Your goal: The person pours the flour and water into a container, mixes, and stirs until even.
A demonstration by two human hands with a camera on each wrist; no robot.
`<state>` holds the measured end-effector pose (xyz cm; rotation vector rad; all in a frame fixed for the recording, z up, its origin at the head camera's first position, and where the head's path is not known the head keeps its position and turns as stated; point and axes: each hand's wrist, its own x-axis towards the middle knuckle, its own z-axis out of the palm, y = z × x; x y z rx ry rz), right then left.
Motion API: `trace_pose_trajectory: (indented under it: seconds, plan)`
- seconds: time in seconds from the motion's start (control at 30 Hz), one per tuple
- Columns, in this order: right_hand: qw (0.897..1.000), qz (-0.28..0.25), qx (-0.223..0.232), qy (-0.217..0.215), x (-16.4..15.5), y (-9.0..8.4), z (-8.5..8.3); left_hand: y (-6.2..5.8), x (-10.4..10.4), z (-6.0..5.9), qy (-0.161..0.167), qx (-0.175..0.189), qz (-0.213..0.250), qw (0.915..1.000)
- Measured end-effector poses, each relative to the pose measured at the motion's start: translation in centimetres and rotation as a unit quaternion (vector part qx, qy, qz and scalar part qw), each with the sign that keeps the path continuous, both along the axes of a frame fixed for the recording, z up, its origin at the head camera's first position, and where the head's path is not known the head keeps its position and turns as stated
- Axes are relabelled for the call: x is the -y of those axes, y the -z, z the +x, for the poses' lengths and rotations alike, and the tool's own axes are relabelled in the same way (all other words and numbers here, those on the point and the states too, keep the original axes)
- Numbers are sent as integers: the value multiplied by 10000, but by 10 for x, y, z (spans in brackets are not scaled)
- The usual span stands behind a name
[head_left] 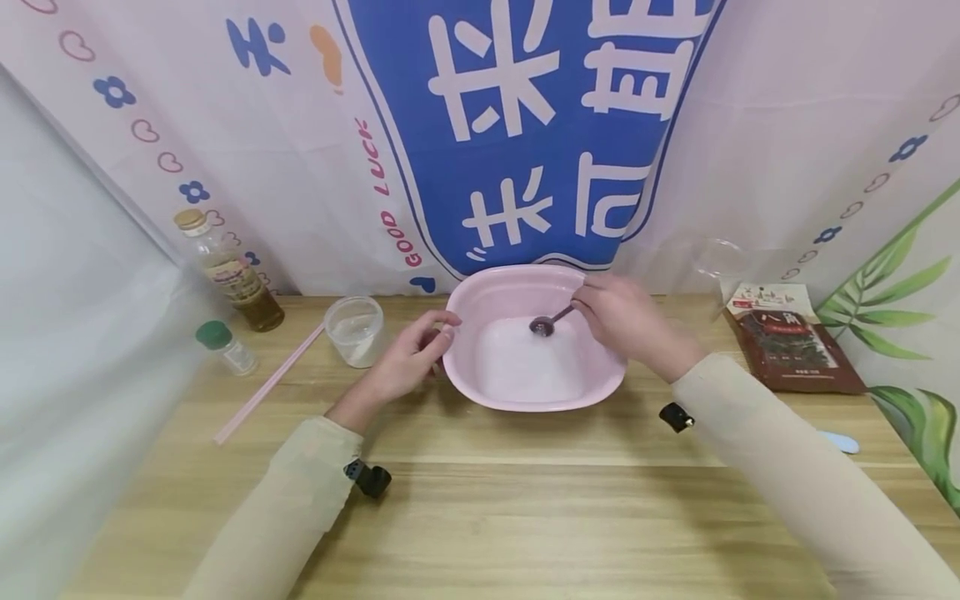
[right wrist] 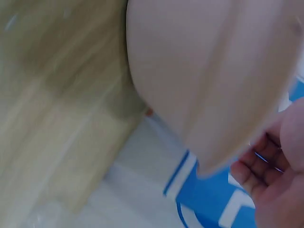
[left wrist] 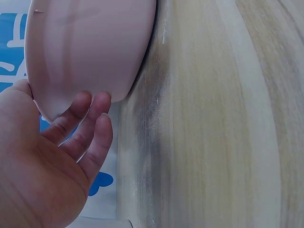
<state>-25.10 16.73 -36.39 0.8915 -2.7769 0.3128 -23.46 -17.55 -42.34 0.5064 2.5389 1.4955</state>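
A pink basin [head_left: 528,406] stands near the back of the wooden table, its bottom covered with something white. My left hand [head_left: 411,357] holds the basin's left side, thumb at the rim and bent fingers against the outer wall [left wrist: 95,47], as the left wrist view shows. Over the basin's right rim reaches my right hand [head_left: 628,323], gripping the handle of a small dark metal spoon [head_left: 542,326]. The spoon's bowl is down inside the basin, at the white contents. In the right wrist view the curled fingers [right wrist: 242,173] appear beyond the rim; the spoon is hidden there.
Left of the basin are a clear tub [head_left: 354,329] with white contents, pink chopsticks [head_left: 270,382], a green-capped jar [head_left: 238,357] and an oil bottle [head_left: 243,287]. At right lie a brown seasoning packet [head_left: 795,342] and a light-blue object [head_left: 842,442]. A printed curtain [head_left: 300,167] hangs behind.
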Motion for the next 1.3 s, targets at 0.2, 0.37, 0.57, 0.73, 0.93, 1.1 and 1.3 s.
trace_pose_trajectory:
  seconds: [0.2, 0.37, 0.57, 0.73, 0.93, 1.1, 1.3]
  plan:
    - [9972, -425, 282, -548, 8, 3, 8, 0, -2, 0, -4, 21, 18, 10000]
    - [9961, -423, 108, -764, -8, -1, 20, -2, -2, -1, -48, 80, 14, 10000]
    - [9800, -1001, -1073, -1346, -33, 0, 30, -4, 1, -3, -83, 102, -121, 9998]
    - [9603, -1346, -1725, -1729, -45, -1, 36, -5, 2, -3, -106, 85, -141, 9998]
    - [9449, -1600, -2098, -1936, -53, 0, 45, -1, 2, -5, -66, -8, -113, 9999]
    - [9353, -2070, -2292, -1726, -60, 2, 56, -1, 1, -3, -32, -44, -57, 10000]
    - [9459, -2538, -1841, -831, -76, 4, 80, 1, 0, -2, -39, -33, -66, 10000]
